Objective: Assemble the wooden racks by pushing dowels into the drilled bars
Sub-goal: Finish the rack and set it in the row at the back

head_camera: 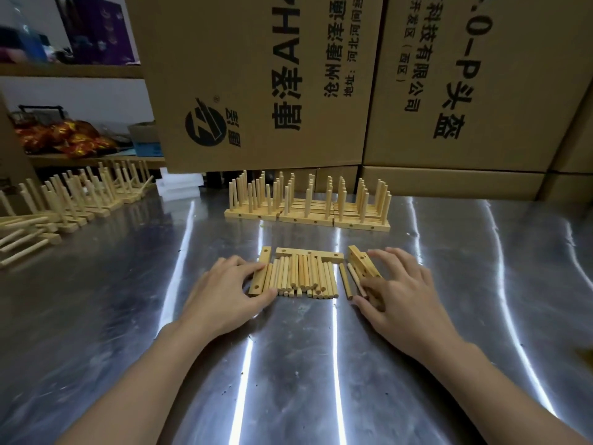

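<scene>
A pile of loose wooden dowels [305,277] lies side by side on the steel table [128,316]. A drilled bar [260,274] lies along the pile's left side and another drilled bar [308,252] across its far end. My left hand [227,297] rests flat with its fingers touching the left bar and the dowels' near ends. My right hand [398,293] rests on a small stack of drilled bars [361,263] to the right, fingers spread, thumb beside two separate dowels [349,281].
Three assembled racks [308,203] with upright dowels stand in a row behind the pile. More assembled racks [73,200] line the table's left edge. Large cardboard boxes [256,81] wall off the back. White plastic pieces [179,187] sit at the back left.
</scene>
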`<act>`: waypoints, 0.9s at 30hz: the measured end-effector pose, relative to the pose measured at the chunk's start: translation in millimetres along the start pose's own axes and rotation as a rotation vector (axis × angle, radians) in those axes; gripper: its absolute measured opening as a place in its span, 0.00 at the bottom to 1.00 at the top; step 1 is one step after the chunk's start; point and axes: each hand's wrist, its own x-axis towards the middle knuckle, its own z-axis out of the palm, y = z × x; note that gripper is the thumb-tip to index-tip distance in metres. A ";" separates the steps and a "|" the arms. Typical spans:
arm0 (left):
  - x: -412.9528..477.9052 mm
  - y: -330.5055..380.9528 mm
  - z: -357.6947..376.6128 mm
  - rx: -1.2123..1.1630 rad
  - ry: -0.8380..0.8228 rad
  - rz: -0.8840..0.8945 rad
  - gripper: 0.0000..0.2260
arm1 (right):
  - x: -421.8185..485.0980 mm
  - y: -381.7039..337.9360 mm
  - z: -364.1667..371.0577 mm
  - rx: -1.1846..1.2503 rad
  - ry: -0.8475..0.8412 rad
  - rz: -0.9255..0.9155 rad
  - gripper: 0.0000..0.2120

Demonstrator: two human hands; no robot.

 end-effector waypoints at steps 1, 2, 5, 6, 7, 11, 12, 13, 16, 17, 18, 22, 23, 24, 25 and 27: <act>-0.2 0.3 -0.9 0.004 -0.006 -0.003 0.35 | -0.3 0.1 -0.8 -0.002 -0.003 -0.006 0.18; -0.1 0.3 -1.7 0.001 -0.013 -0.008 0.36 | -1.1 -0.2 -1.7 0.001 -0.002 -0.016 0.16; 1.9 -3.1 -5.4 -0.078 -0.026 -0.018 0.37 | -2.8 -0.7 -4.5 0.022 0.015 -0.042 0.13; 2.7 -4.7 -6.6 -0.114 -0.028 -0.020 0.37 | -2.9 -0.6 -5.2 0.022 0.020 -0.050 0.12; 3.4 -5.9 -7.8 -0.147 -0.029 -0.024 0.38 | -2.9 -0.1 -6.0 0.017 0.026 -0.056 0.12; 4.6 -11.8 -13.0 -0.197 -0.042 -0.041 0.39 | -4.2 -2.4 -10.6 -0.072 0.008 -0.033 0.14; 4.3 -13.5 -14.8 -0.209 -0.046 -0.048 0.38 | -4.2 -4.2 -11.3 -0.091 0.009 -0.026 0.14; 4.0 -15.6 -17.1 -0.227 -0.048 -0.060 0.38 | -3.7 -6.1 -11.8 -0.100 0.014 -0.026 0.14; 3.2 -21.2 -22.7 -0.287 -0.057 -0.104 0.34 | -3.0 -10.9 -10.7 -0.128 0.005 -0.048 0.14; 3.6 -22.6 -24.3 -0.318 -0.053 -0.120 0.32 | -3.0 -11.9 -9.2 -0.139 0.003 -0.052 0.15; 4.3 -24.0 -26.1 -0.352 -0.045 -0.141 0.29 | -2.6 -12.9 -8.1 -0.144 0.006 -0.049 0.16; 4.8 -23.8 -30.6 -0.465 0.130 -0.235 0.17 | 0.7 -18.1 -6.0 -0.107 0.029 0.003 0.17; 4.4 -22.0 -30.4 -0.469 0.244 -0.257 0.15 | 1.6 -19.8 -5.6 -0.114 0.035 0.013 0.17; 4.0 -19.7 -29.6 -0.492 0.362 -0.270 0.13 | 2.3 -20.7 -5.3 -0.120 0.052 0.022 0.16; 3.8 -17.0 -29.1 -0.563 0.460 -0.271 0.12 | 3.1 -20.7 -6.2 -0.110 0.088 0.035 0.15; 3.6 -10.8 -31.6 -0.827 0.570 -0.261 0.12 | 3.4 -18.8 -10.9 -0.035 0.224 0.077 0.10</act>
